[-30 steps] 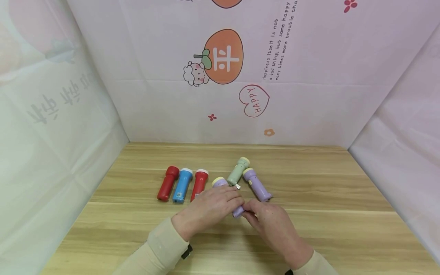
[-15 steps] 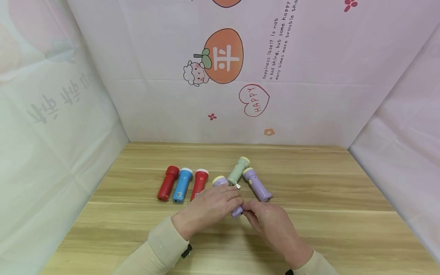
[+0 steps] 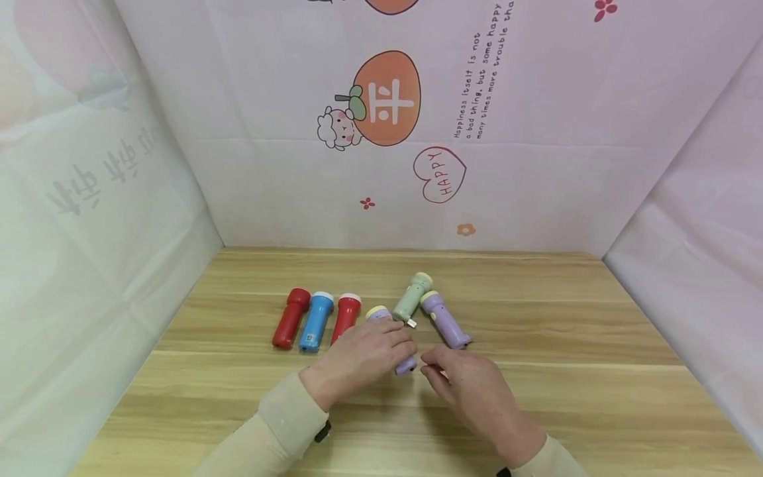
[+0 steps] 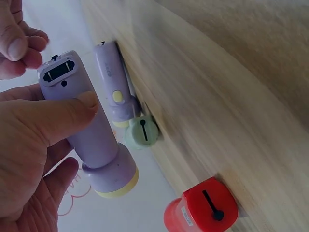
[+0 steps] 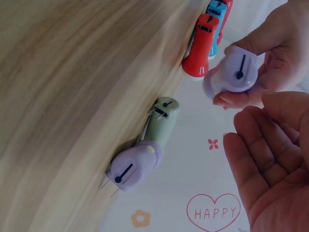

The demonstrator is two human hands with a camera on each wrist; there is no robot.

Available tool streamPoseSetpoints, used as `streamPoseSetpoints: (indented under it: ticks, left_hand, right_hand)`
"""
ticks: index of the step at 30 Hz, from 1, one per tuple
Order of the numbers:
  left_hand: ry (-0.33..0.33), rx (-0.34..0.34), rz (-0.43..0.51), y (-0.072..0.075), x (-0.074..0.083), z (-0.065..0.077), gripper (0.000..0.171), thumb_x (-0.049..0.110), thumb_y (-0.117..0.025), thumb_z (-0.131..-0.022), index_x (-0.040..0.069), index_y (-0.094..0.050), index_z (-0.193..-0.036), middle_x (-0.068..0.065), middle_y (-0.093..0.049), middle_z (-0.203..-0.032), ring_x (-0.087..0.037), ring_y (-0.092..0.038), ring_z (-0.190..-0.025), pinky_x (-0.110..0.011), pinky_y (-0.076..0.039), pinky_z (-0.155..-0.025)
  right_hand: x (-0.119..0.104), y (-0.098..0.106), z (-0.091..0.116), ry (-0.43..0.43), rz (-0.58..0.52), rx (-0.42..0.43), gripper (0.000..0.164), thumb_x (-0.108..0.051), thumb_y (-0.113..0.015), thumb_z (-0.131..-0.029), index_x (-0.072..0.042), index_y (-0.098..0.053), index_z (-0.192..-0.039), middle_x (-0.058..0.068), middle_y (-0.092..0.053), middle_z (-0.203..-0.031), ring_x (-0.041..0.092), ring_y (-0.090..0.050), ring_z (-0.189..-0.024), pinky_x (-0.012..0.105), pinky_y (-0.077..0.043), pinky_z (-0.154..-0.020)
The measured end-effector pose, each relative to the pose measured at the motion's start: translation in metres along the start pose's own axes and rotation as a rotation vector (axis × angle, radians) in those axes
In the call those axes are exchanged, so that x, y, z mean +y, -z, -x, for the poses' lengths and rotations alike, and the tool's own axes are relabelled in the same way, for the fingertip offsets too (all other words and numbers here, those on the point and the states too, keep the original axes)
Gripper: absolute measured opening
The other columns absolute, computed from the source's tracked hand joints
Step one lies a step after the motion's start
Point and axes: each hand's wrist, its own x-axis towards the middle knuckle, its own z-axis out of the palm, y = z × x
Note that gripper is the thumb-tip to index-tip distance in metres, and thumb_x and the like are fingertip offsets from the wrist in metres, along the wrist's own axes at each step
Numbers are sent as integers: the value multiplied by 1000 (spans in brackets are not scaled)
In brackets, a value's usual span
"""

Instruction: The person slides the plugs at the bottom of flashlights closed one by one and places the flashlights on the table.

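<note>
"Since the left hand covers its middle, which way does the purple flashlight point?"

"Its yellow-rimmed head faces away from the person and somewhat leftward; the long axis slants back to a tail end near the right hand."

"Where is it, and what holds it?"

"Above the table, between a red flashlight and a second purple flashlight. The left hand grasps it, thumb laid across the body; a dark slot shows by the tail end."

"And the right hand?"

"Loose, its fingers curving gently just beside the tail end."

"What lies around?"

"Beyond, a green flashlight slants the other way. Leftward, a blue flashlight lies between the red flashlight and an outer red flashlight, heads toward the printed cloth."
</note>
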Motion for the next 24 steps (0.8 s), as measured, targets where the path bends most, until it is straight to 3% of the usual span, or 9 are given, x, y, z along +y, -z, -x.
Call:
streamPoseSetpoints:
  ticks: [5,12,24]
  left_hand:
    - [13,-14,-28,-6,-2,-1,36,20,-79,-94,24,-70,-129,8,-69,-136,-13,-61,-128,-28,-46,-113]
    - [31,-83,-45,-14,-5,-3,30,25,-77,-97,27,-73,-126,13,-73,-128,-13,-62,-120,-29,-49,-107]
    - [7,-135,-82,-27,-5,-7,30,29,-82,-92,32,-74,-120,16,-75,-120,-13,-62,-108,-27,-51,-95]
  right_hand:
    - [0,2,0,-8,6,9,21,-10,-88,-80,-20,-72,-90,-14,-70,-77,-7,-50,-61,17,-46,-55]
    - [0,6,1,-26,12,-3,21,-13,-89,-80,-21,-73,-91,-14,-70,-78,-6,-50,-61,18,-46,-54]
    - [0,6,1,-52,19,-34,22,-14,-90,-80,-21,-73,-93,-15,-70,-78,-6,-50,-62,20,-47,-55]
